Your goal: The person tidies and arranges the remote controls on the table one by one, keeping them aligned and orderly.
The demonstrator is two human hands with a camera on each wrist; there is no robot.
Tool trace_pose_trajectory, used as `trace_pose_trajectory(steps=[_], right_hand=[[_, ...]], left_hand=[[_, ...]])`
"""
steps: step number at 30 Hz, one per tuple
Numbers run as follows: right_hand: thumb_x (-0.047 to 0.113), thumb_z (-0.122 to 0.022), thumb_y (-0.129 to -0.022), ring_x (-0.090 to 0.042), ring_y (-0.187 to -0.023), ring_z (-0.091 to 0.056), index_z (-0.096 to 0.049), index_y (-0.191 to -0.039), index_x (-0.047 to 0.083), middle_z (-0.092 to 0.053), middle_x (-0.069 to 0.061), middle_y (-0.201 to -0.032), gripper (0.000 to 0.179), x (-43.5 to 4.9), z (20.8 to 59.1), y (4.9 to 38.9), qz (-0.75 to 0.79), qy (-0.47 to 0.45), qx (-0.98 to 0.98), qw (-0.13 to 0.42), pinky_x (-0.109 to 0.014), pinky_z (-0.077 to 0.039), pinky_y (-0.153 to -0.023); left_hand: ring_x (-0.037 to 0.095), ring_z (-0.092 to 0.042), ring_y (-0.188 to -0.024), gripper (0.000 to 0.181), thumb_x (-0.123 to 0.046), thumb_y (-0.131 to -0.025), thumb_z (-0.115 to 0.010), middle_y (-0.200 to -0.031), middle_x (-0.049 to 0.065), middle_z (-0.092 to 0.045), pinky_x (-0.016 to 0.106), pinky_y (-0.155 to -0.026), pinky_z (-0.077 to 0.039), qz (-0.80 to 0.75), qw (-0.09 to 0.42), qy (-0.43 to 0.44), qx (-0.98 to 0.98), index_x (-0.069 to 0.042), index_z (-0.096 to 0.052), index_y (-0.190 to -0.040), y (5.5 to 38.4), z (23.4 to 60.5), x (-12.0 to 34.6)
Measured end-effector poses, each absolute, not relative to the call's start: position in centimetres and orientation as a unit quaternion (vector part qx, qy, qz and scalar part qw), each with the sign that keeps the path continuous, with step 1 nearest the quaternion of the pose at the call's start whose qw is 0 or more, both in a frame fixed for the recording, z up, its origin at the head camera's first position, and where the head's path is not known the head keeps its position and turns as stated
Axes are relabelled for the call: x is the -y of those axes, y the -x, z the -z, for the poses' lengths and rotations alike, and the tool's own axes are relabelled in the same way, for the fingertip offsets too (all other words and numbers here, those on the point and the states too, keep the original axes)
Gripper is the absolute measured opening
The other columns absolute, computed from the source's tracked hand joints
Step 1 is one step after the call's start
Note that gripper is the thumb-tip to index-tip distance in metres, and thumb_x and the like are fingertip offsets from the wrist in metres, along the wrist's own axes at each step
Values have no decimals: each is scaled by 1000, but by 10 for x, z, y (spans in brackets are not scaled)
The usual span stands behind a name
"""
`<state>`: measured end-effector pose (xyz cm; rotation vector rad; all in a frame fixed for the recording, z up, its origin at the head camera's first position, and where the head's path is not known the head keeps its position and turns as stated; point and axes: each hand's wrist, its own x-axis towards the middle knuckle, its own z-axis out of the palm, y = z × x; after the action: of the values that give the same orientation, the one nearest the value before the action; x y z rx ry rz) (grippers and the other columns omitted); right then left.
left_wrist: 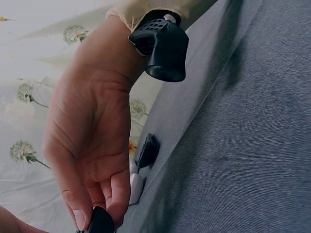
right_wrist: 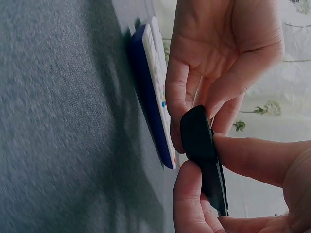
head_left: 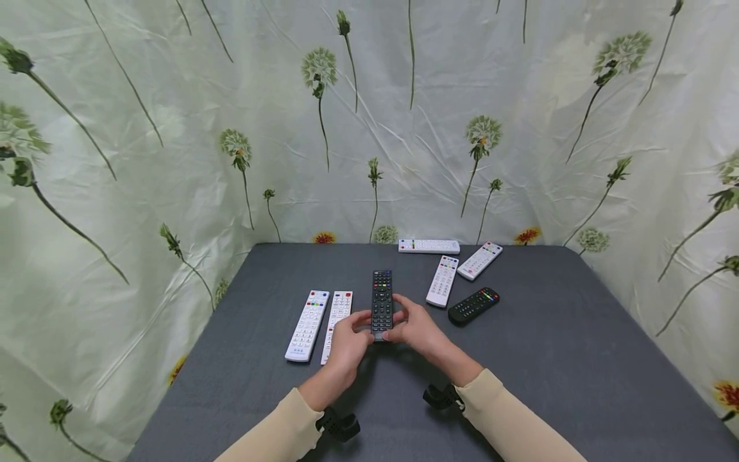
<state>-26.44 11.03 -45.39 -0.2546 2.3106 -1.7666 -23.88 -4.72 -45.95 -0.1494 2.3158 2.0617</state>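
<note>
Between my two hands, a black remote control (head_left: 382,296) is held upright in the head view, its keypad facing up and its far end pointing away. My left hand (head_left: 346,346) pinches its near left side between thumb and fingers. On the opposite side my right hand (head_left: 420,332) grips the edge, thumb by the lower buttons. The right wrist view shows the remote (right_wrist: 201,141) raised off the table, with fingers of both hands under it and thumbs on top. Just left of it, a white remote (head_left: 340,307) is partly covered by my left hand.
Further left lies another white remote (head_left: 308,326). To the right are a white remote (head_left: 443,281), a second white one (head_left: 480,260) and a black one (head_left: 473,305). A white remote (head_left: 429,246) lies crosswise along the back edge of the dark grey table (head_left: 548,359).
</note>
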Motion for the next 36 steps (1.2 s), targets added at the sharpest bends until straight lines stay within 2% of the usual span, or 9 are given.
trace_pose_trajectory(steps=[8,18,25,36], right_hand=[[5,-76,-66,-19,-72,-60,-25,-142,4,-61,-15,-92,91,-101,463,260,592,97,-792,111,-30,-48,-61],[-1,-73,-68,-19,-71,-56,-24,-138,-7,-59,-26,-94,86,-89,442,236,582,103,-797,123,-28,-45,-60],[9,-79,-64,-18,-72,-57,-27,-140,1,-62,-13,-88,92,-88,478,252,561,97,-814,114,-30,-47,-61],[12,-81,-61,-16,-66,-55,-29,-138,-3,-61,-11,-82,93,-83,480,251,526,105,-838,101,-30,-45,-57]], left_hand=[[25,-56,-95,57,16,-67,-49,-109,14,-58,30,-70,-47,-674,17,50,-737,-1,-56,-121,229,465,53],[28,-50,-111,61,18,-70,-42,-122,18,-52,39,-88,-43,-664,38,51,-745,5,-45,-129,221,476,56],[27,-45,-118,65,19,-70,-39,-130,22,-45,42,-94,-37,-679,60,53,-730,7,-37,-134,219,478,57],[28,-41,-121,68,19,-67,-37,-131,24,-43,42,-97,-33,-686,49,46,-725,8,-35,-134,214,482,59]])
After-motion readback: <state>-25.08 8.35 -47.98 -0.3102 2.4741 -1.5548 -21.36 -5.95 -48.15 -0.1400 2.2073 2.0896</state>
